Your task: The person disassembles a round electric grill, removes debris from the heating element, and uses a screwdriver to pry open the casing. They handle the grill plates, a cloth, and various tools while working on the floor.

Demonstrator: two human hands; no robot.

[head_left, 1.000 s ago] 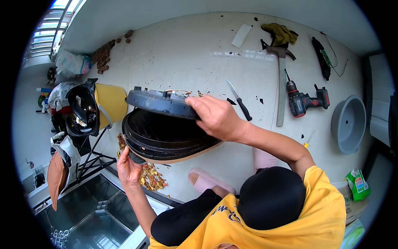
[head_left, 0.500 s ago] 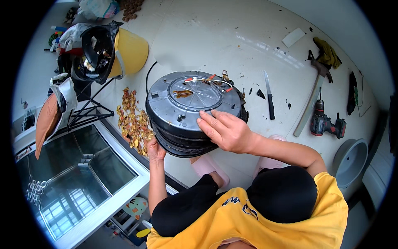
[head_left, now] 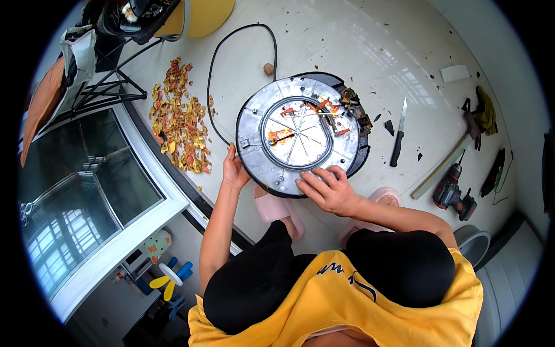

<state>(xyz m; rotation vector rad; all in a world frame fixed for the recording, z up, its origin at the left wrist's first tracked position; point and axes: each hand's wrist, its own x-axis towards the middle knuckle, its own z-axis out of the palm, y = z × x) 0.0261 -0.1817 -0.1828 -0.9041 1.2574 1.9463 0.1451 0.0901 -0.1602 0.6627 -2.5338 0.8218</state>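
A round appliance body [head_left: 272,168] lies on the floor in front of me, its grey metal plate up, with an inner ring and red and orange wires showing. My left hand [head_left: 234,169] grips its left rim. My right hand [head_left: 326,188] rests flat on the near edge of the plate, fingers spread. A black power cord [head_left: 215,69] loops away from the body toward the back left.
Orange-yellow scraps [head_left: 182,127] lie left of the body. A knife [head_left: 399,139], a hammer [head_left: 448,156] and a cordless drill [head_left: 454,194] lie to the right. A black metal stand [head_left: 98,92] and a yellow bucket [head_left: 205,14] stand at the back left. A glazed railing [head_left: 121,196] runs along the left.
The round body has turned from tilted on edge to lying flat with its metal plate up. My right hand slid from the upper rim to the near edge; the view now looks straight down.
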